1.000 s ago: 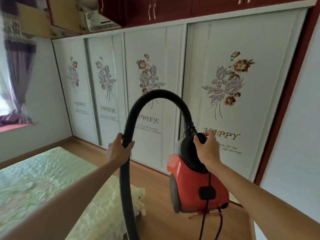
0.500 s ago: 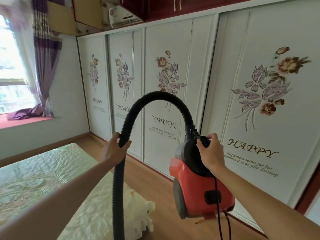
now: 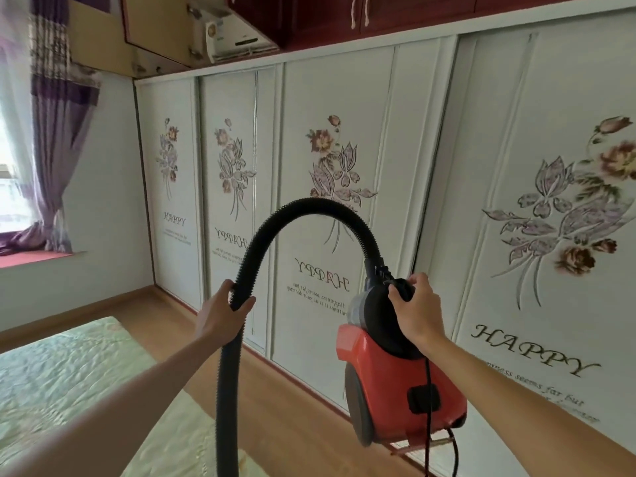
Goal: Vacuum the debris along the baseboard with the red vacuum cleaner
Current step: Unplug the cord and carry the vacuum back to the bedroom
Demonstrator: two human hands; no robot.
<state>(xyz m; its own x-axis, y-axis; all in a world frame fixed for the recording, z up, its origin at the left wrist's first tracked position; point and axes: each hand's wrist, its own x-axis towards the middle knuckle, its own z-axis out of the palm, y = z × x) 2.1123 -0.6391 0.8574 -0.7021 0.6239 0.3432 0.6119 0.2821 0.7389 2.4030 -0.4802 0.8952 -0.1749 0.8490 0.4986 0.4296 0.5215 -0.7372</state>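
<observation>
The red vacuum cleaner hangs in the air in front of me, carried by its black top handle, which my right hand grips. Its black ribbed hose arches up from the body and drops down to the left. My left hand grips the hose where it turns downward. The hose end is below the frame, out of sight. A black power cord dangles from the vacuum's rear. The wooden baseboard runs along the left wall; no debris shows on it.
White sliding wardrobe doors with flower prints fill the wall ahead. A bed with a pale green quilt lies at lower left. A strip of wooden floor runs between bed and wardrobe. A window with purple curtains is at far left.
My view has swung to the right and closer along the wardrobe, so the doors look larger. Both hands keep the same hold on hose and handle, with the vacuum still carried aloft.
</observation>
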